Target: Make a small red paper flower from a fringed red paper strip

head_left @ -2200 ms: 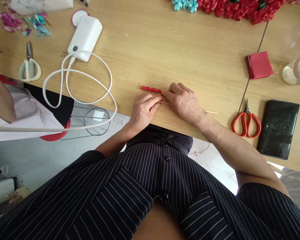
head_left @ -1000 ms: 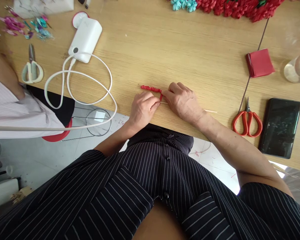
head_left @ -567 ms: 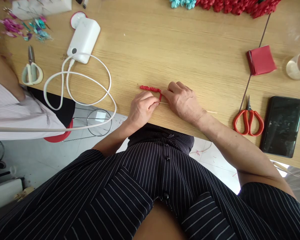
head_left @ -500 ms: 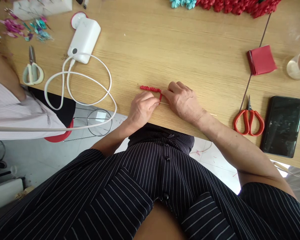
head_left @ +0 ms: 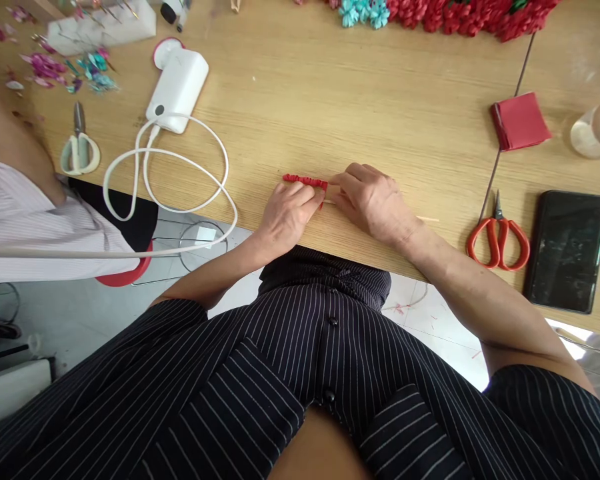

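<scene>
Left hand: pinching red crinkled paper strip on the stick.
Right hand: closed around thin wooden stick.
Nearby: orange-handled scissors on table.

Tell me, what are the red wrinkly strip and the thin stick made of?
The red wrinkly strip looks like crepe paper or soft cloth: matte, with tight little gathers. I can't tell which from here. The thin stick looks like plain, pale wood or bamboo, because it is straight, stiff-looking and unpainted.

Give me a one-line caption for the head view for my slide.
Head view: left hand and right hand meet at a crinkled red strip on a thin wooden stick, over a wooden table.
</scene>
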Available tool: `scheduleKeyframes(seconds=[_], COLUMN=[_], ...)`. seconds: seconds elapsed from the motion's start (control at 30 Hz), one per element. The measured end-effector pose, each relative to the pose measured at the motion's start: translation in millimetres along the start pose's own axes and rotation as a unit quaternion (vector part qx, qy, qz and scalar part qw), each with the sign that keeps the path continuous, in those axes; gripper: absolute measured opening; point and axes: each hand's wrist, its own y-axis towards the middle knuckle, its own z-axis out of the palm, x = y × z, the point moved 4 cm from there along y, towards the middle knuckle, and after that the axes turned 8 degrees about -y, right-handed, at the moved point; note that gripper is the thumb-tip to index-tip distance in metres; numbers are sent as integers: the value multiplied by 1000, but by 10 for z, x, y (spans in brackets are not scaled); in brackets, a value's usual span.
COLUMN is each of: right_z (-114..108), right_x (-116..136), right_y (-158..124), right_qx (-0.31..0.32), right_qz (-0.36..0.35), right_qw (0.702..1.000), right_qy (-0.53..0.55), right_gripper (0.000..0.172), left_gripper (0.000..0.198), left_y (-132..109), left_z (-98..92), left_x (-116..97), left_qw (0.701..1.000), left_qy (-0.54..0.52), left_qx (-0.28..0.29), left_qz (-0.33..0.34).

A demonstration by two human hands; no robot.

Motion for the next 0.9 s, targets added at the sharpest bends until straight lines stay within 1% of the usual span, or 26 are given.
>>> scheduleKeyframes(seconds=[0.07,0.13,0.2,0.3,0.37,0.5,0.63,0.73,0.8,0.9], right_z=[-15,-11,2,29,49,70,1,-60,-57,-18], right_x=[4,18,32,43,43,38,13,-15,-33,-50], right_y=[-16,-20,-15,-6,-6,-11,-18,-20,-13,4], right_qx=[11,27,35,30,20,15,25,33,38,11], right_qz=[-14,-19,-16,-16,-19,-17,-1,3,5,10], right_qw=[1000,999,999,999,1000,1000,1000,999,999,1000], right_qy=[-3,-14,-19,-15,-10,-13,-16,-16,-22,-24], right_gripper=[26,25,24,25,27,29,29,27,27,31], left_gripper=[42,42,40,37,34,30,34,38,39,39], left_y=[17,11,-17,-88,-129,-151,-105,-37,5,28], left_z=[17,22,11,-27,-45,-56,-62,-32,-4,13], left_x=[18,31,34,16,-12,-80,-109,-67,-25,11], left_qw=[1000,1000,999,994,992,996,998,999,999,999], left_qy=[-5,-10,-20,-39,-42,-23,8,25,21,0], left_qx=[5,-2,-31,-97,-118,-89,-62,-42,-33,-47], left_qz=[0,-3,-11,-20,-23,-16,2,4,3,6])
